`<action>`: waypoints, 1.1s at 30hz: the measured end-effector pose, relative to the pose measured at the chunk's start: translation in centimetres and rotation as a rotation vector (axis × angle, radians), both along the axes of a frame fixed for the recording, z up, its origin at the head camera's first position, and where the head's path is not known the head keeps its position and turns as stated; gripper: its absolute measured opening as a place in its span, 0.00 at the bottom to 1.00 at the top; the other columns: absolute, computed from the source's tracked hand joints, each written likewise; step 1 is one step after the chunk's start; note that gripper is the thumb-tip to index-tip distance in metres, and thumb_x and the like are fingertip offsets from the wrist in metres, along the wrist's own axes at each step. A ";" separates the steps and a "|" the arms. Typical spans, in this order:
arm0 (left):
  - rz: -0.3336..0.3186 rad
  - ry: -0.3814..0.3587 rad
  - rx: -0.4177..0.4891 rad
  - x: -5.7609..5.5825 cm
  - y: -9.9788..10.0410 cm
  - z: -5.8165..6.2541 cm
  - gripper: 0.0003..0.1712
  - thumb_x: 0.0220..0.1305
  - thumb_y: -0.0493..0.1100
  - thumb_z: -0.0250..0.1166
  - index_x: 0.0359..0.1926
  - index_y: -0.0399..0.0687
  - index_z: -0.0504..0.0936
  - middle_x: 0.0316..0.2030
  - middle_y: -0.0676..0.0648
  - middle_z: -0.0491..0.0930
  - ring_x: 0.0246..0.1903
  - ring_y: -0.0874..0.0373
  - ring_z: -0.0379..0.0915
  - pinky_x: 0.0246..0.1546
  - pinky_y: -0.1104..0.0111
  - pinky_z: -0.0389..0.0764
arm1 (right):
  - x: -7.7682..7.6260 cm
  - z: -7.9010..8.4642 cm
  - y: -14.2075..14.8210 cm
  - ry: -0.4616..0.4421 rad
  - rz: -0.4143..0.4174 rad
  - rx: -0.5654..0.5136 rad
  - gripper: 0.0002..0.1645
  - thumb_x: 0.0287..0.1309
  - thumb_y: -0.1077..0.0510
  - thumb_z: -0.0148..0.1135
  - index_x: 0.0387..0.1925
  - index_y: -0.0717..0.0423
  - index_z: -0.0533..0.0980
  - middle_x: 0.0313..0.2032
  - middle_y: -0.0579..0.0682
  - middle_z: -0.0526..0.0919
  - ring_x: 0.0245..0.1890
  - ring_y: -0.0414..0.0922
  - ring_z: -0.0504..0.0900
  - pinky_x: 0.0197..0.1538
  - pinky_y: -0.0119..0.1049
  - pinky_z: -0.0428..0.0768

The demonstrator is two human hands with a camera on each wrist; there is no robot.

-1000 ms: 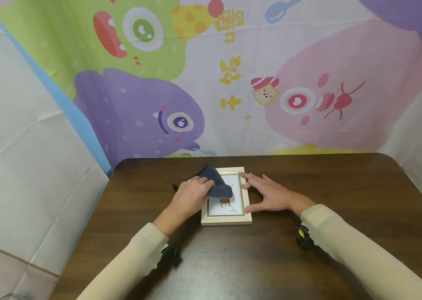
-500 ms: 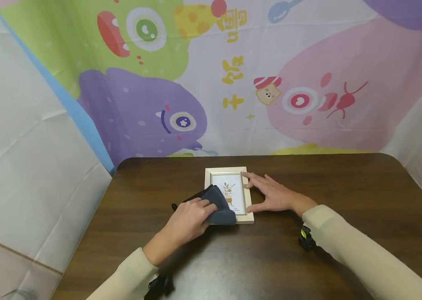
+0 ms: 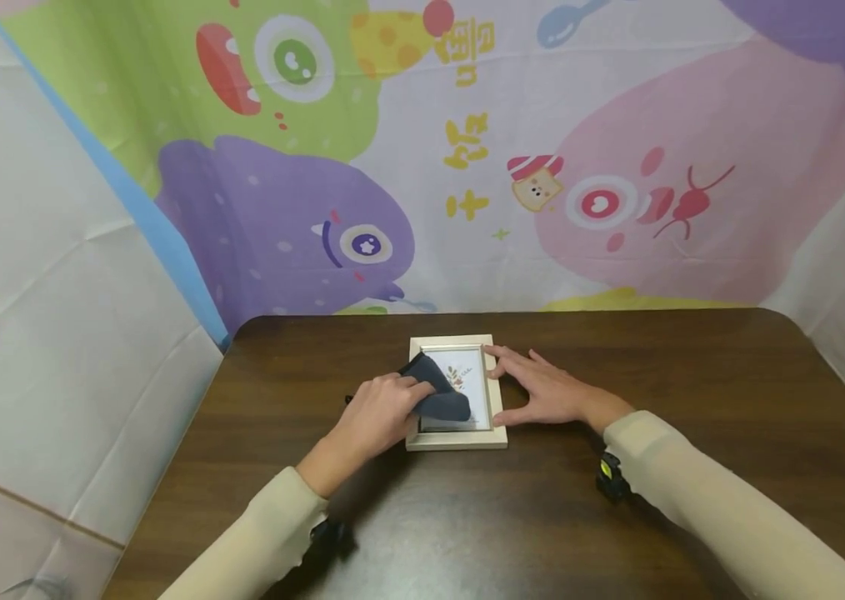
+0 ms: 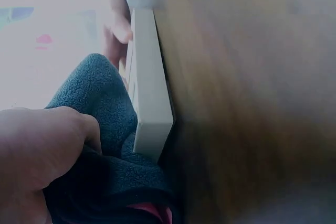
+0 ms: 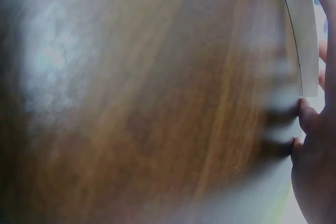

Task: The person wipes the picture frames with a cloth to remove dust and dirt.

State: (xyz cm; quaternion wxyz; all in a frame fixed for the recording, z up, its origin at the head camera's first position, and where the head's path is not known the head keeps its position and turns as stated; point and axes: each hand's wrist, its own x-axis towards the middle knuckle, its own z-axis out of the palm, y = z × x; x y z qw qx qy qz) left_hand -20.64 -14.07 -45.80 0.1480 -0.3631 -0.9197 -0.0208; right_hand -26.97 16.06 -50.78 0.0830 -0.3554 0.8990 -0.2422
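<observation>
A picture frame (image 3: pixel 456 443) with a cream border lies flat on the table, a plant drawing visible behind its pane. My left hand (image 3: pixel 381 408) grips a dark blue-grey cloth (image 3: pixel 443 406) that covers the left and middle part of the picture. The left wrist view shows the cloth's (image 4: pixel 100 98) fuzzy texture beside the side wall of the frame (image 4: pixel 152 77). Along the right border, my right hand (image 3: pixel 546 390) rests with fingers and thumb spread, their tips at the edge. In the right wrist view its fingers (image 5: pixel 310 116) show near a frame corner.
The dark brown wooden table (image 3: pixel 662 358) runs up to a hanging cartoon-print curtain (image 3: pixel 467 267). Pale panels (image 3: pixel 55 275) stand at both sides. A dark strap-mounted device (image 3: pixel 610 477) sits at the right wrist.
The left hand with the cloth first slid toward me over the frame's lower part, then back up to the middle of the picture. The right hand stayed at the right border.
</observation>
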 end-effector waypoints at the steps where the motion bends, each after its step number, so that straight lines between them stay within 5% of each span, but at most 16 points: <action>1: 0.006 -0.001 -0.003 -0.4 0.0 0.0 0.19 0.49 0.34 0.68 0.45 0.54 0.83 0.33 0.53 0.83 0.29 0.55 0.78 0.23 0.62 0.79 | 0.0 0.0 0.0 -0.001 -0.001 0.004 0.38 0.46 0.24 0.64 0.55 0.34 0.68 0.75 0.38 0.48 0.74 0.40 0.45 0.70 0.60 0.42; 9: 0.061 -0.006 -0.010 -4.2 0.3 -0.1 0.16 0.53 0.37 0.69 0.45 0.52 0.84 0.36 0.51 0.85 0.32 0.51 0.81 0.28 0.57 0.81 | 0.0 -0.2 -0.2 0.001 -0.006 -0.020 0.57 0.45 0.24 0.65 0.71 0.44 0.58 0.69 0.38 0.62 0.74 0.47 0.48 0.69 0.62 0.42; 15: 0.130 -0.026 0.015 -6.5 0.4 -0.5 0.13 0.57 0.39 0.69 0.44 0.52 0.83 0.36 0.51 0.85 0.34 0.51 0.81 0.31 0.56 0.81 | 0.2 -0.1 -0.1 -0.002 -0.008 -0.011 0.44 0.45 0.23 0.65 0.59 0.37 0.67 0.76 0.41 0.48 0.75 0.49 0.48 0.69 0.62 0.42; 19: 0.139 -0.031 0.009 -7.3 0.5 -0.3 0.12 0.58 0.39 0.68 0.44 0.53 0.83 0.37 0.52 0.85 0.36 0.50 0.81 0.32 0.55 0.81 | 0.1 -0.1 -0.1 0.003 -0.008 -0.013 0.43 0.45 0.23 0.65 0.58 0.36 0.67 0.76 0.41 0.48 0.74 0.49 0.48 0.69 0.62 0.42; 26: 0.146 -0.076 -0.030 -7.2 0.5 0.0 0.14 0.57 0.40 0.67 0.45 0.56 0.83 0.38 0.54 0.85 0.38 0.51 0.81 0.34 0.56 0.81 | 0.1 -0.1 0.0 -0.017 -0.011 0.002 0.40 0.45 0.23 0.65 0.56 0.34 0.67 0.76 0.39 0.46 0.75 0.48 0.46 0.69 0.62 0.42; 33: 0.088 -0.107 -0.111 -5.0 0.8 0.8 0.15 0.57 0.43 0.70 0.47 0.55 0.83 0.40 0.52 0.85 0.39 0.52 0.80 0.36 0.56 0.81 | 0.1 0.0 -0.1 -0.015 -0.005 0.003 0.39 0.45 0.24 0.65 0.56 0.34 0.67 0.76 0.40 0.46 0.75 0.48 0.46 0.69 0.62 0.42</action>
